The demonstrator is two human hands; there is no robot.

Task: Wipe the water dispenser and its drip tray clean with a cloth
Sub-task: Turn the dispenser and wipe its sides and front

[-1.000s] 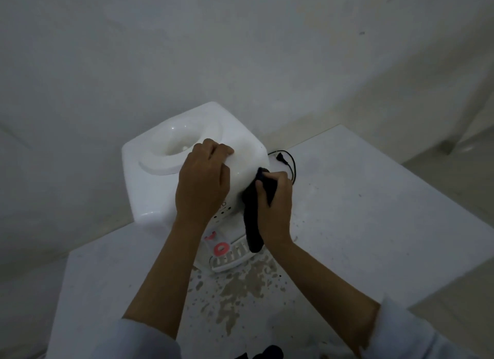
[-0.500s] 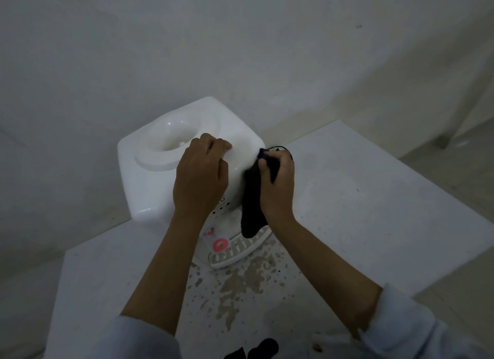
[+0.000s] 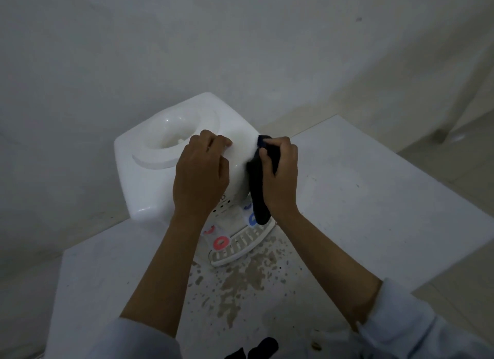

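A white water dispenser (image 3: 144, 176) stands on a white table (image 3: 361, 198) against the wall, its round bottle well on top. My left hand (image 3: 200, 171) rests on its top front edge with fingers curled over the rim. My right hand (image 3: 280, 176) grips a dark cloth (image 3: 258, 195) and presses it against the dispenser's right front corner; the cloth hangs down over the blue tap (image 3: 252, 219). Below sit the red tap (image 3: 221, 243) and the slotted white drip tray (image 3: 240, 247).
Brownish stains and specks (image 3: 240, 283) spread over the table in front of the tray. The grey wall stands close behind the dispenser. The table's right edge drops to a tiled floor (image 3: 454, 171). A dark item (image 3: 256, 349) lies at the near table edge.
My right hand has slid the cloth upward along the dispenser's right front corner, uncovering the blue tap. My left hand stays on the top edge.
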